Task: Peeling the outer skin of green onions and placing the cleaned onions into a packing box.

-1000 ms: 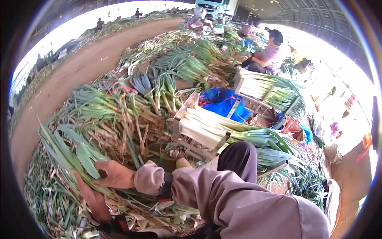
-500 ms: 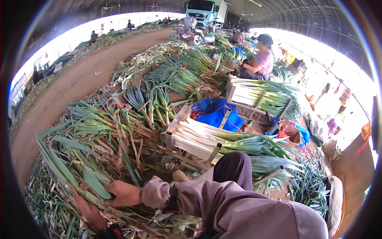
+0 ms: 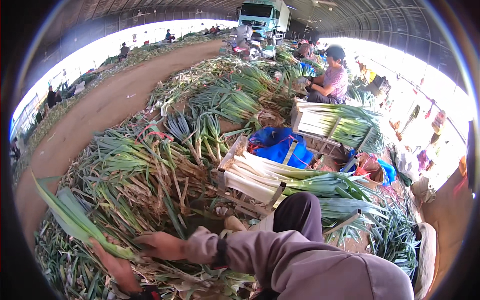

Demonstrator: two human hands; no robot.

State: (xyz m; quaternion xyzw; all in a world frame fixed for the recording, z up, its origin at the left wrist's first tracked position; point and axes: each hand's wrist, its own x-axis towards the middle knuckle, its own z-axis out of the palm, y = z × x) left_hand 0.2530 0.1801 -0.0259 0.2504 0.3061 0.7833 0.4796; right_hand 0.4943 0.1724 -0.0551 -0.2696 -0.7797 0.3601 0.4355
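At the lower left, my left hand (image 3: 117, 270) is closed around a leek (image 3: 80, 222), whose broad green leaves point up and away to the left. My right hand (image 3: 162, 246) is at the lower end of that leek, its fingers bent and slightly blurred; whether they grip it cannot be made out. Beneath both hands lies a heap of stripped leaves and trimmings (image 3: 75, 265). Just beyond, untrimmed leeks (image 3: 150, 175) with dry, earthy root ends are piled. To the right of my arm, a metal-framed rack (image 3: 221, 182) carries cleaned white-stemmed leeks (image 3: 255, 175).
Past the rack lie a blue cloth or bag (image 3: 282, 145) and a second rack of leeks (image 3: 350, 125), with a seated person (image 3: 332, 80) behind it. More loose leek leaves (image 3: 397, 240) lie to my right. A dirt lane (image 3: 115, 110) curves along the left toward a parked truck (image 3: 260, 19).
The loose leaf strip in my right hand is gone from it, and that hand has moved slightly right. My left hand still holds the leek, now tilted more upright. The view has shifted a little.
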